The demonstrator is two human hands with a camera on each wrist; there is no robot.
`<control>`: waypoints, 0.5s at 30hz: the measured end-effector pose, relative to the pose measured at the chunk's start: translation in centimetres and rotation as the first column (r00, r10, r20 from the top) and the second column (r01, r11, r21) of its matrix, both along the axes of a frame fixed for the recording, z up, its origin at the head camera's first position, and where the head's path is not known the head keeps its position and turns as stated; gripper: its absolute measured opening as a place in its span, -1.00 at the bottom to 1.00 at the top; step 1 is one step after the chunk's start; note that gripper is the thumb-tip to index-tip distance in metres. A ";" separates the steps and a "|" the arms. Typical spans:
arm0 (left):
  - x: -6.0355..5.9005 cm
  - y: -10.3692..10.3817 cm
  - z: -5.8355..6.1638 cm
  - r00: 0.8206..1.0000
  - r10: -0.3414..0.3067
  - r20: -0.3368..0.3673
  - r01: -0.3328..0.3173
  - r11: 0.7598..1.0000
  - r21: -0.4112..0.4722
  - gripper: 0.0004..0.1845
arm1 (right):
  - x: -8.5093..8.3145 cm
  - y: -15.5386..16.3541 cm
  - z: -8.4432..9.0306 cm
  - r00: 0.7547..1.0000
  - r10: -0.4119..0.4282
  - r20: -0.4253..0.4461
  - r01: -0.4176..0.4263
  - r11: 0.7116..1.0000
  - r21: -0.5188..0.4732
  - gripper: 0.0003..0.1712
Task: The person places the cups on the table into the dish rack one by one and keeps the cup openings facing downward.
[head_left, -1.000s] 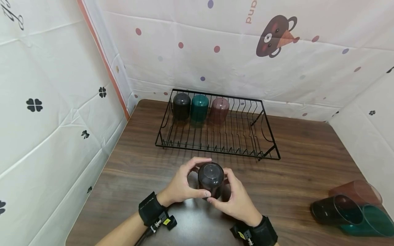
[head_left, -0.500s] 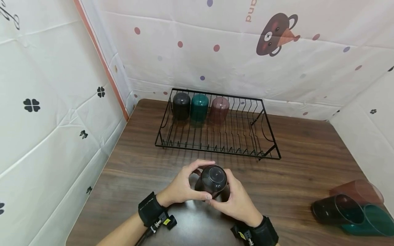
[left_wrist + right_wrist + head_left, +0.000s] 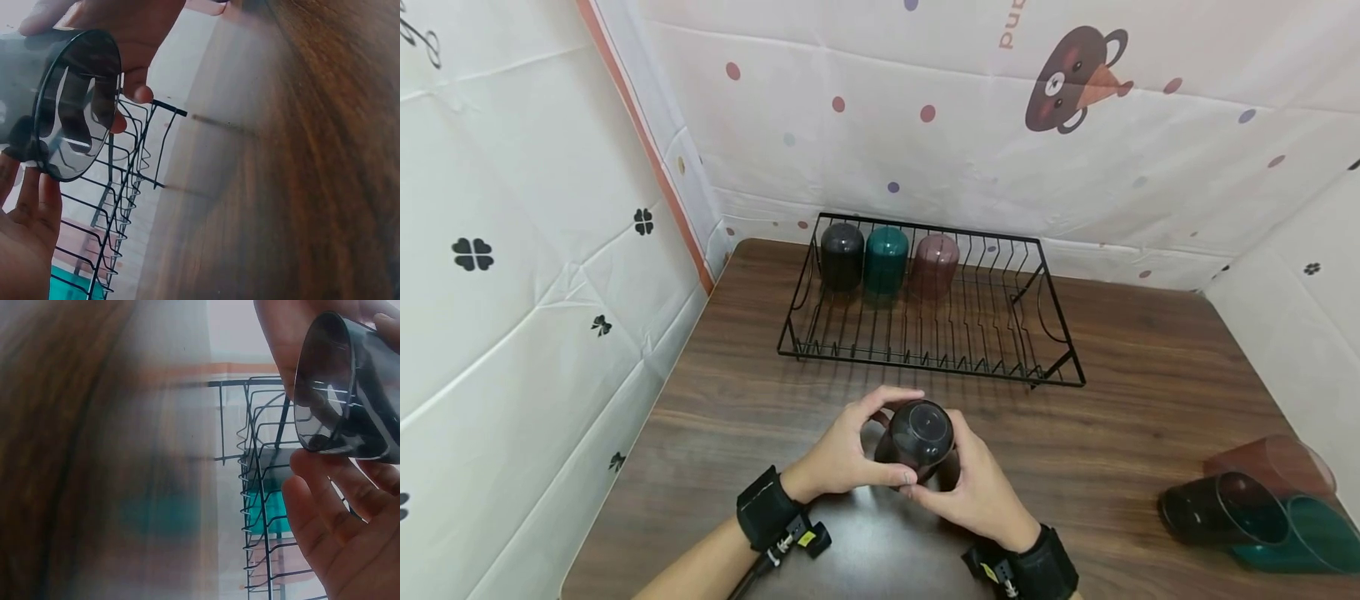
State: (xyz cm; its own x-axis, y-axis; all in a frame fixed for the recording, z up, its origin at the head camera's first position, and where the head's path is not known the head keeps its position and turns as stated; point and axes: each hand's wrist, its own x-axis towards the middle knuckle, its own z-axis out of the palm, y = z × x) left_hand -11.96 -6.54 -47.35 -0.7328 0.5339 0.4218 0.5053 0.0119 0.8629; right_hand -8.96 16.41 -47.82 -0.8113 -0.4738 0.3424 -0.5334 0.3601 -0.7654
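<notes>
- Smoke-dark translucent plastic is what both hands are wrapped round: a dark round tumbler (image 3: 917,435) held bottom-up just above the near middle of the brown wood-grain table (image 3: 1150,375), its flat base tipped toward the head camera.
- The left hand (image 3: 842,450) curls its fingers and thumb round the tumbler's left side; the right hand (image 3: 973,487) clamps the right side the same way. This two-sided grip looks meant to keep the cup steady while it is upended.
- Beyond the hands sits one black wire dish rack (image 3: 1060,333), toward the far side of the table.
- Three cups stand mouth-down in a row along the rack's far left edge: one dark inverted cup (image 3: 842,254), one teal inverted cup (image 3: 886,260), one brownish-pink inverted cup (image 3: 935,265). Upside down is probably for draining.
- At the near right, three more lie on their sides, touching: one reddish tumbler (image 3: 1273,467), one dark lying tumbler (image 3: 1210,508), one teal lying tumbler (image 3: 1311,533).
- That makes seven cups in all.
</notes>
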 end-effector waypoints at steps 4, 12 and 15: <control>0.1 0.0 0.1 1.000 -0.001 0.005 0.001 1.000 -0.015 -0.14 | -0.1 0.0 0.1 1.000 -0.010 -0.004 0.010 1.000 -0.009 -0.07; 0.2 0.1 0.1 1.000 0.002 0.012 -0.002 1.000 -0.021 -0.13 | -0.1 0.0 0.1 1.000 -0.024 -0.006 0.024 1.000 0.004 -0.08; 0.2 0.0 0.1 1.000 0.005 0.013 -0.004 1.000 -0.020 -0.13 | -0.1 0.0 0.2 1.000 -0.026 -0.004 0.026 1.000 0.006 -0.09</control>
